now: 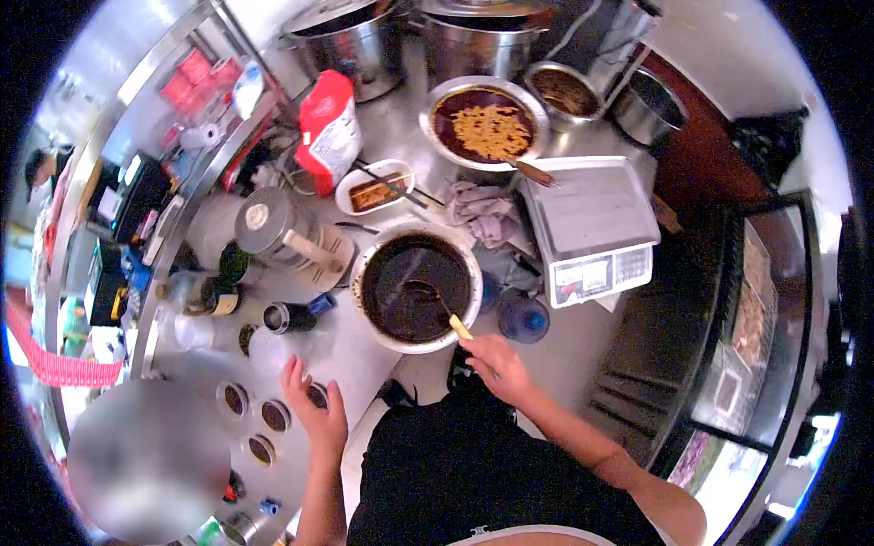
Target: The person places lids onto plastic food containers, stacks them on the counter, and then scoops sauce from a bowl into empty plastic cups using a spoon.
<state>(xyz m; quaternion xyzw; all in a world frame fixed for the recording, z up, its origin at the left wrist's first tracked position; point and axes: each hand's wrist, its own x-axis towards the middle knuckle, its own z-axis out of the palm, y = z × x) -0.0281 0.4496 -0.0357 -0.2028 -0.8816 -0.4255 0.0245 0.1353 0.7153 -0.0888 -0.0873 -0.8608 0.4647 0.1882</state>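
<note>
My right hand (pixel 499 366) is wrapped round the pale yellow handle of a ladle (pixel 459 326). The ladle's bowl dips into dark brown liquid in a large white basin (pixel 362 308) in front of me. With its fingers apart, my left hand (pixel 317 408) hovers at a small round cup (pixel 318 395) of dark contents and partly covers it. Several similar cups stand left of that hand, among them one cup (pixel 275 416) close beside it. A clear, whitish container (pixel 276 350) is just beyond my left fingertips.
A white scale (pixel 592 223) stands right of the basin. Behind are a bowl (pixel 437 156) of dark liquid with tan bits, steel pots (pixel 480 53), a red-and-white bag (pixel 330 127) and a small tray (pixel 398 170). Left are a blender-like appliance (pixel 314 250) and a black jar (pixel 280 317).
</note>
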